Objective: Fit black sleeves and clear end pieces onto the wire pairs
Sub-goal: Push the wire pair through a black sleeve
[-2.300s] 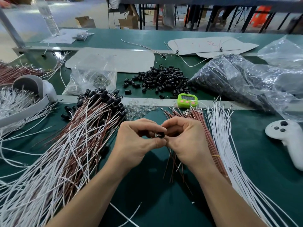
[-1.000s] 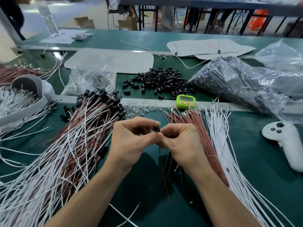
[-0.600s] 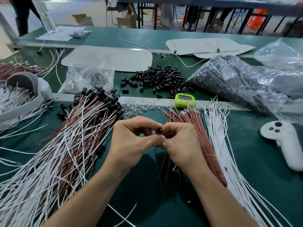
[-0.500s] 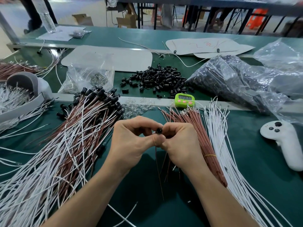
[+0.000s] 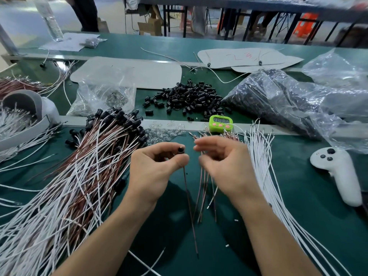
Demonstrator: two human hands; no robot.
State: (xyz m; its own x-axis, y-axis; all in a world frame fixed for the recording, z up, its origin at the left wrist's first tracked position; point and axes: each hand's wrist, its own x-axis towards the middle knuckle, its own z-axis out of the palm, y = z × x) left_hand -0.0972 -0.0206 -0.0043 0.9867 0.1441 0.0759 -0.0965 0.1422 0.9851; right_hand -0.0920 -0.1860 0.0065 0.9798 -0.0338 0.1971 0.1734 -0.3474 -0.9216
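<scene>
A person's left hand (image 5: 155,168) is raised above a green counter (image 5: 298,196), thumb and forefinger pressed together on the top of a thin brown wire (image 5: 190,206). A black sleeve (image 5: 180,150) sits on that top end, just above the pinch, its open mouth facing up toward the camera. The wire's long axis runs from the sleeve down toward the person, leaning slightly right, with its far tip close to the counter.

The right hand (image 5: 225,166) is just beside the left, not touching it. It is blurred, its fingers loosely curved and spread, thumb and forefinger apart, and nothing can be seen in its grip. Loose brown wires (image 5: 203,186) lie below it.

A heap of sleeved wire pairs (image 5: 79,176) lies to the left, white wires (image 5: 264,166) to the right. Loose black sleeves (image 5: 189,98) and clear end pieces (image 5: 165,133) lie farther back.
</scene>
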